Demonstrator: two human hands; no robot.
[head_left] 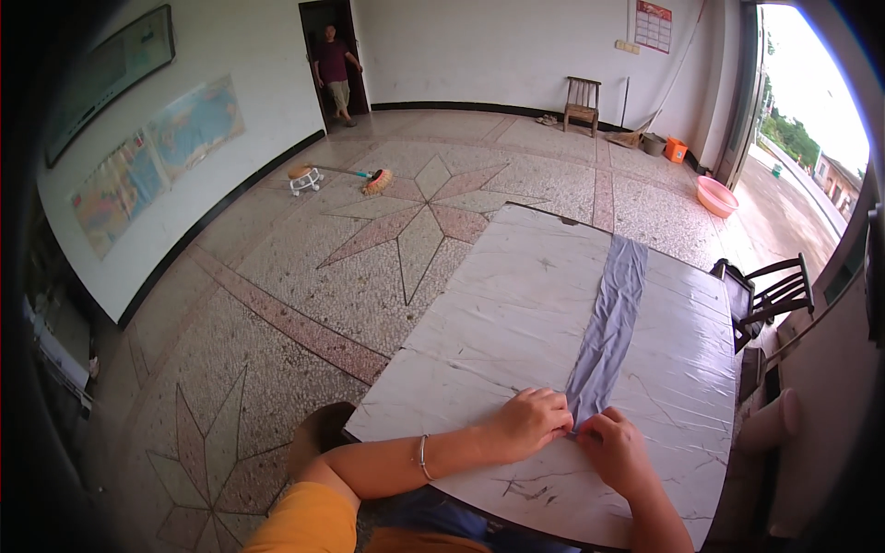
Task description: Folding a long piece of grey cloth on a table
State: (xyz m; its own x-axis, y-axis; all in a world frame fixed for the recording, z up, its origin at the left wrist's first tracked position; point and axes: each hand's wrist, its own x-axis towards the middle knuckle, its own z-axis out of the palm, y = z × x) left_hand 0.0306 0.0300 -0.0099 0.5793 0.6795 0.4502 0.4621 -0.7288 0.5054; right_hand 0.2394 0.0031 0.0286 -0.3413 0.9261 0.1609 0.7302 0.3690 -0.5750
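A long strip of grey-blue cloth (610, 313) lies across the white marbled table (479, 323), running from its far edge towards me, with creases along its length. At the strip's near end, my left hand (530, 424) pinches one corner between thumb and fingers. Close beside it on the right, my right hand (616, 450) pinches the other corner. The two hands almost meet, and the cloth narrows and bunches between them. Fingertips hide the very end of the strip. A silver bangle (424, 457) circles my left wrist.
A person (336, 72) stands in the doorway at the back left. On the floor are a broom head (377, 182), a small white-legged stool (304, 179) and a pink basin (716, 196). One dark chair (772, 290) stands by the table's right side, a wooden chair (583, 103) by the back wall.
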